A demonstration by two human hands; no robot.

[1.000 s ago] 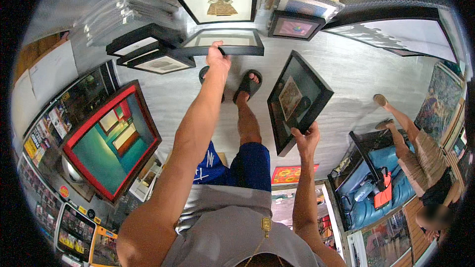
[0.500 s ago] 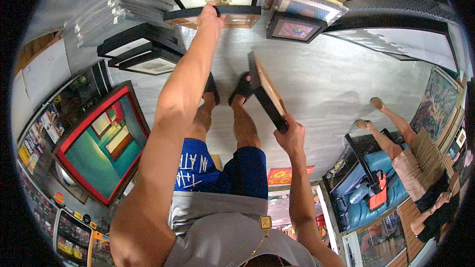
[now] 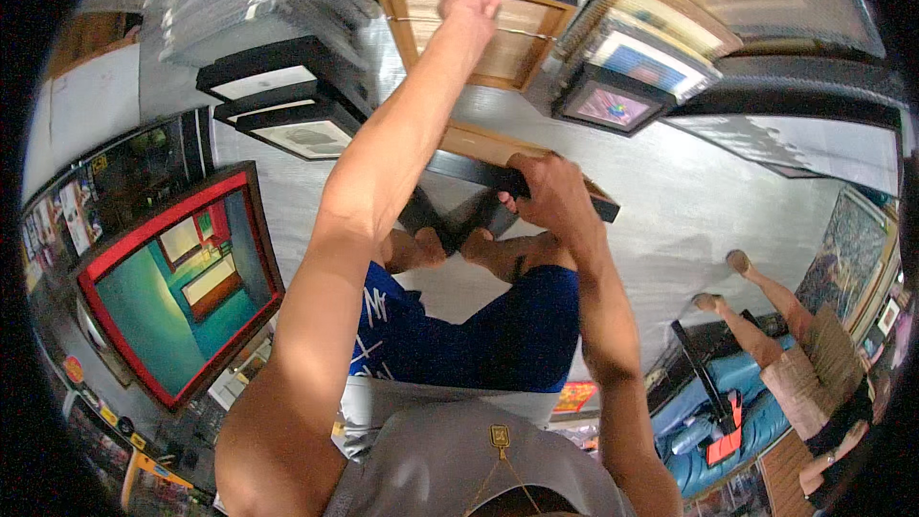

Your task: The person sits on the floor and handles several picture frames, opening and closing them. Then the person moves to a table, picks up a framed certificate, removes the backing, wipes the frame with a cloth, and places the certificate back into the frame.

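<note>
Wrapped stack (image 3: 230, 14) far left and picture stack (image 3: 661, 57) far right are flanking the wood-backed frame (image 3: 503, 57); left hand (image 3: 469, 11) is overlapping it, can't tell grip. Right hand (image 3: 555, 187) is grasping the nearer black frame (image 3: 469, 170), mid-scene. Gray floor (image 3: 661, 220) is spreading right toward another person (image 3: 814, 373).

Wearing a grey top (image 3: 412, 460), lighter along the bottom edge, plus blue shorts (image 3: 488, 349) with scrawly white lettering (image 3: 373, 304) on the left leg. Also rocking a thin gold chain (image 3: 484, 484) with a little rectangular pendant (image 3: 500, 436), gold-rimmed. Going bare-armed, too.
</note>
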